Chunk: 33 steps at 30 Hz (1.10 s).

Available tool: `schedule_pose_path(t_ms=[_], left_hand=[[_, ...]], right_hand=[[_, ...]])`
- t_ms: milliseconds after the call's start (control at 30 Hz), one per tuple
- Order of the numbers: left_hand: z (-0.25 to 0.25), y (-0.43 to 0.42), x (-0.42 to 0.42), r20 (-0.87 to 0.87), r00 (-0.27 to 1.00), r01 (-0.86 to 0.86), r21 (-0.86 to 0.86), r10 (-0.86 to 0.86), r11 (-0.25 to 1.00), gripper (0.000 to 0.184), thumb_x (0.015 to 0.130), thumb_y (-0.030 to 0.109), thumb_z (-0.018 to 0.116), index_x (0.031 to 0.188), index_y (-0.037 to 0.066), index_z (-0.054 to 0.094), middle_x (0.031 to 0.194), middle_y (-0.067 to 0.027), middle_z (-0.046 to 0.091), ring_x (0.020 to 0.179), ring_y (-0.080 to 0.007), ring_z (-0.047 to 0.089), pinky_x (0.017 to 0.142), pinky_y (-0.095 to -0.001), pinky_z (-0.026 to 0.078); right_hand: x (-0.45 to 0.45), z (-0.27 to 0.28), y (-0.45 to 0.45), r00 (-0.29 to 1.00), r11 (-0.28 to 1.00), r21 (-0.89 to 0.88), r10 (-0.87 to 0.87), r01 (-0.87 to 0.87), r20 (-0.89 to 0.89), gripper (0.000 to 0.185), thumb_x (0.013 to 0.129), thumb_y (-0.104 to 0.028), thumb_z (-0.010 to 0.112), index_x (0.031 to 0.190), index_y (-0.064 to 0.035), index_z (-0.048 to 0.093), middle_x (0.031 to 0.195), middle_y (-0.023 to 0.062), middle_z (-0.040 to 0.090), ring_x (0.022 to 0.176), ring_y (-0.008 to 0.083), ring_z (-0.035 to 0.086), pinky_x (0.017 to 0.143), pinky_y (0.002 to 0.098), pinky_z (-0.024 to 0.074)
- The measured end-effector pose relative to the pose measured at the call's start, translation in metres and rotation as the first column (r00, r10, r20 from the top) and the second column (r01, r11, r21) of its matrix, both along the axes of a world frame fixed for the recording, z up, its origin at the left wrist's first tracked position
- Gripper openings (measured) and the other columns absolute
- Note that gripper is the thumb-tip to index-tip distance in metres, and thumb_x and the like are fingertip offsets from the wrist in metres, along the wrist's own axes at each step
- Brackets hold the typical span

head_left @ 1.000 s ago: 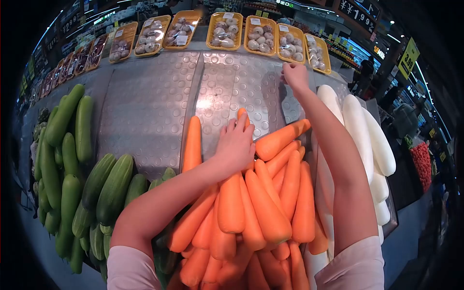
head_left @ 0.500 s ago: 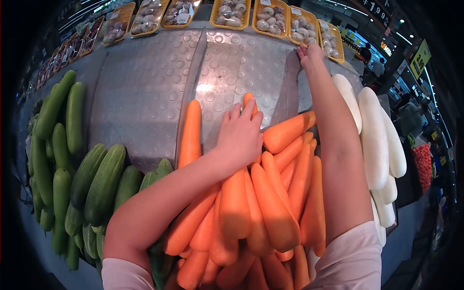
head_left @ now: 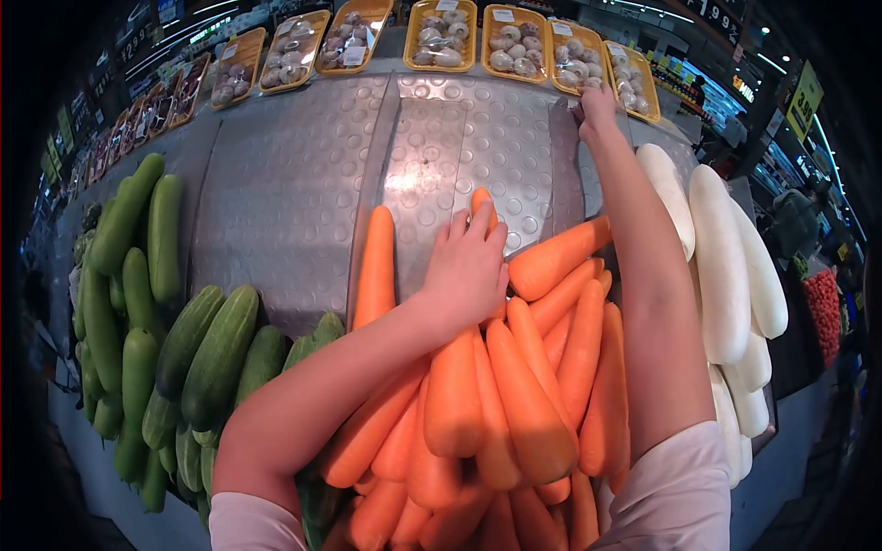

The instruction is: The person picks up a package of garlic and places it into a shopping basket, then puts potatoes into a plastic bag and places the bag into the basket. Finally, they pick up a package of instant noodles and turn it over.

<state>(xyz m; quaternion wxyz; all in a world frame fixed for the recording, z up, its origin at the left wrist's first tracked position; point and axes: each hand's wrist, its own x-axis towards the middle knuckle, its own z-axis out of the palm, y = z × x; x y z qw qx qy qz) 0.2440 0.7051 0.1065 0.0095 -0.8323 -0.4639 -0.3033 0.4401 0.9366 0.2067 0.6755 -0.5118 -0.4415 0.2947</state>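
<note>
My left hand (head_left: 467,268) lies over the upper part of the carrot pile, its fingers curled round a carrot (head_left: 482,206) whose tip sticks out beyond them. More carrots (head_left: 528,395) are heaped below and beside it. My right hand (head_left: 597,112) is stretched far forward, closed, at the lower edge of a yellow tray of wrapped bulbs (head_left: 577,62). What its fingers pinch there is too small to make out. White radishes (head_left: 720,266) lie to the right of my right forearm.
Cucumbers (head_left: 219,354) and long green gourds (head_left: 129,216) are piled on the left. The dimpled metal shelf (head_left: 276,202) stretches behind the carrots. More wrapped trays (head_left: 441,37) line its far edge. A red mesh item (head_left: 820,312) and a yellow price sign (head_left: 805,99) are at the right.
My right hand has moved forward and right to the wrapped tray's edge. My left hand has shifted slightly right with its fingers still on the carrot. The view has shifted a little.
</note>
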Motion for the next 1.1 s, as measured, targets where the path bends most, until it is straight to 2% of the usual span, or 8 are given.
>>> schedule_pose_path(t_ms=[300,433,633,733,833,867,967,1100], left_hand=[[-0.003,0.002,0.0,0.021,1.0,0.003,-0.006,-0.003,1.0,0.045,0.075,0.012,0.059,0.115,-0.004,0.047,0.128,-0.0221,0.036,0.109,-0.0338,0.042,0.094,-0.0398,0.036],[-0.003,0.001,0.001,0.016,1.0,-0.001,-0.004,0.001,1.0,0.045,0.075,0.012,0.059,0.115,-0.004,0.047,0.127,-0.0216,0.037,0.108,-0.0331,0.043,0.093,-0.0396,0.037],[-0.004,0.002,0.001,0.001,1.0,-0.01,-0.006,0.01,1.0,0.045,0.075,0.012,0.059,0.114,-0.004,0.047,0.127,-0.0209,0.037,0.107,-0.0328,0.044,0.092,-0.0395,0.037],[-0.003,0.002,0.001,-0.007,1.0,-0.007,-0.025,0.007,1.0,0.045,0.075,0.013,0.059,0.114,-0.004,0.047,0.128,-0.0212,0.036,0.106,-0.0331,0.044,0.092,-0.0399,0.038],[-0.003,0.002,0.001,-0.015,1.0,-0.01,-0.013,0.01,1.0,0.044,0.074,0.013,0.059,0.113,-0.005,0.047,0.127,-0.0225,0.035,0.105,-0.0336,0.045,0.091,-0.0405,0.038],[-0.003,0.001,0.002,-0.012,1.0,-0.006,-0.024,0.005,1.0,0.044,0.074,0.013,0.059,0.113,-0.005,0.047,0.127,-0.0229,0.035,0.105,-0.0338,0.045,0.091,-0.0406,0.038],[-0.003,0.001,0.004,-0.009,1.0,-0.002,-0.037,0.001,0.999,0.044,0.074,0.013,0.059,0.112,-0.005,0.048,0.127,-0.0239,0.035,0.104,-0.0341,0.046,0.09,-0.0409,0.039],[-0.002,0.002,0.004,-0.032,0.999,-0.007,-0.046,0.006,0.999,0.042,0.074,0.013,0.059,0.111,-0.004,0.049,0.127,-0.0246,0.035,0.103,-0.0347,0.047,0.089,-0.041,0.04]], right_hand=[[0.027,0.012,0.019,0.98,0.96,-0.206,0.17,-0.188,-0.1,0.054,0.085,-0.006,0.049,0.13,-0.0064,0.021,0.114,0.0154,0.041,0.092,0.0223,0.049,0.063,0.0347,0.0488],[0.035,0.003,0.03,0.947,0.959,0.0,0.278,-0.282,-0.159,0.055,0.083,-0.007,0.053,0.129,-0.01,0.023,0.111,0.0101,0.043,0.089,0.0221,0.049,0.072,0.0382,0.0458],[0.024,0.001,0.032,0.984,0.98,0.095,0.174,-0.175,0.023,0.073,0.077,-0.011,0.063,0.135,-0.0116,0.019,0.126,0.0129,0.039,0.116,0.0243,0.039,0.089,0.0395,0.0388],[0.003,0.006,0.013,0.994,0.986,0.165,0.039,-0.022,-0.099,0.079,0.076,-0.014,0.066,0.136,-0.0075,0.017,0.132,0.0192,0.033,0.125,0.0266,0.028,0.098,0.0373,0.0314],[-0.012,0.001,0.008,0.964,0.961,0.135,-0.253,0.241,0.084,0.076,0.077,-0.015,0.065,0.135,-0.0039,0.018,0.131,0.0229,0.031,0.122,0.0279,0.032,0.099,0.0352,0.0302],[-0.015,-0.003,0.01,0.912,0.921,0.151,-0.38,0.359,0.155,0.066,0.078,-0.015,0.064,0.13,-0.0017,0.026,0.124,0.0205,0.04,0.111,0.0259,0.044,0.091,0.0332,0.0388],[0.008,-0.022,0.058,0.951,0.988,-0.016,-0.153,0.155,-0.268,0.052,0.081,-0.013,0.062,0.123,0.0001,0.034,0.112,0.0164,0.048,0.095,0.0226,0.053,0.08,0.0291,0.0457],[-0.01,-0.009,0.005,0.864,0.996,0.091,0.054,-0.009,-0.5,0.032,0.081,-0.003,0.054,0.111,0.0042,0.044,0.107,0.0155,0.052,0.087,0.0202,0.058,0.071,0.0283,0.0487]])
